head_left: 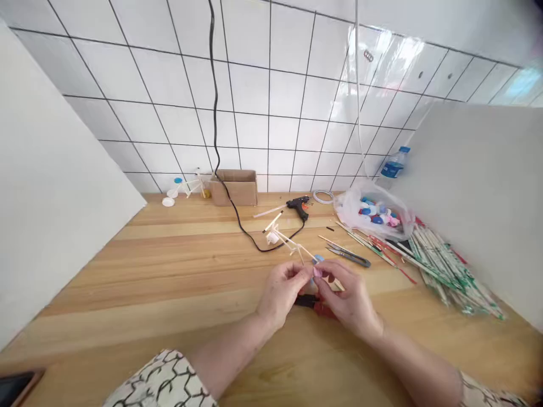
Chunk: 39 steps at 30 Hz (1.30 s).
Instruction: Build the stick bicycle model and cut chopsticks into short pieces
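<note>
My left hand (pixel 282 291) and my right hand (pixel 348 299) meet above the wooden worktop (pixel 178 265), their fingertips pinching a small pink piece (pixel 317 272). A blue bottle cap (pixel 318 259) sits just beyond my fingers, at the end of a white stick model (pixel 284 240) that rests on the wood. Red-and-black handled pliers (pixel 314 305) lie under my hands. Close to my right hand are grey-handled scissors (pixel 348 256). A black hot glue gun (pixel 299 207) lies further back.
A plastic bag of bottle caps (pixel 373 212) and a bundle of paper sticks (pixel 449 271) lie at the right. A cardboard box (pixel 233 187), a finished stick model (pixel 186 186), a tape roll (pixel 323 196) and a water bottle (pixel 394 164) stand along the tiled wall.
</note>
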### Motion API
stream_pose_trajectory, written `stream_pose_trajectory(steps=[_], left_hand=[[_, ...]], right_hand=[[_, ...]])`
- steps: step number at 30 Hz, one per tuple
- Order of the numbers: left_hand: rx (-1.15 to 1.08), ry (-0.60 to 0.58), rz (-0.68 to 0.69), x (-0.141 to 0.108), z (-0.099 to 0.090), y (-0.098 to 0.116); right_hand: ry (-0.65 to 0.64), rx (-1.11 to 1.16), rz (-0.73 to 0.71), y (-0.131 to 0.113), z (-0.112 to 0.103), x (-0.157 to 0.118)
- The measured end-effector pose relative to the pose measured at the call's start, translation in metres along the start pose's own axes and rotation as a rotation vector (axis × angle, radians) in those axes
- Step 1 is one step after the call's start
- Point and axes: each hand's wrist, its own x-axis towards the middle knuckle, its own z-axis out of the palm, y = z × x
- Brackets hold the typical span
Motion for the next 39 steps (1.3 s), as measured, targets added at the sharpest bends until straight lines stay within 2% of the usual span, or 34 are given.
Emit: stream_pose_trajectory(steps=[5, 9, 18, 29, 32, 39], left_hand=[[-0.022, 0.138, 0.074, 0.012, -0.011, 0.002], [-0.025, 0.205, 0.11, 0.021, -0.016, 0.008], [-0.024, 0.153, 0.07, 0.033, -0.015, 0.007], [-0.047, 0.031, 0.059, 0.048, -0.013, 0.0], [-0.046, 0.02, 0.075, 0.051, -0.013, -0.001], [-0.01, 0.032, 0.101, 0.05, -0.014, 0.0]], right_hand=[[0.072, -0.055, 0.06, -0.002, -0.008, 0.021], [0.063, -0.049, 0.065, 0.002, -0.005, 0.034], [0.067, -0.139, -0.047, 0.003, 0.014, 0.055], [0.067, -0.229, -0.128, 0.012, 0.019, 0.053], [0.071, -0.204, -0.111, 0.011, 0.017, 0.054], [0.116, -0.047, 0.025, 0.008, 0.014, 0.054]])
